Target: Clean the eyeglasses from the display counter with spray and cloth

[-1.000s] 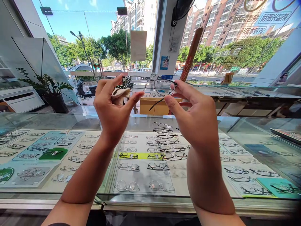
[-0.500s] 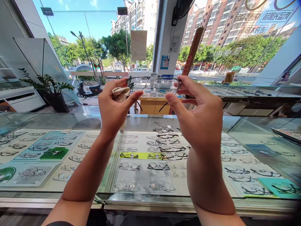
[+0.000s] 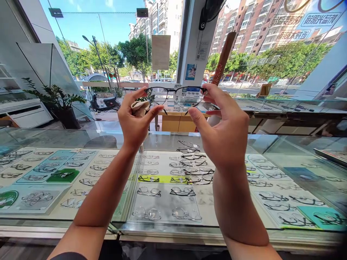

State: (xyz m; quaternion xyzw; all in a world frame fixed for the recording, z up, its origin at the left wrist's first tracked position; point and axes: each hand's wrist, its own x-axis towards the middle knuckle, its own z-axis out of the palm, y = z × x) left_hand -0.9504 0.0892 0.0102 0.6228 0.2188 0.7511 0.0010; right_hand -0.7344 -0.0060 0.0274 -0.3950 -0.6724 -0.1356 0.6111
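Both my hands hold a pair of black-rimmed glasses up at eye level above a glass display counter. My left hand pinches the left end of the frame and also keeps a beige cleaning cloth tucked in its fingers. My right hand grips the right end near the hinge, fingers curled round it. The lenses face me, level, with the temples pointing away and down.
Under the counter glass lie several rows of spectacle frames on white, teal and green trays. A potted plant stands at the left. A second glass case runs off to the right. Shop windows show a street and tower blocks.
The glasses have risen slightly and turned level and square to me, so both dark rims now show clearly. Both hands moved a little up with them.
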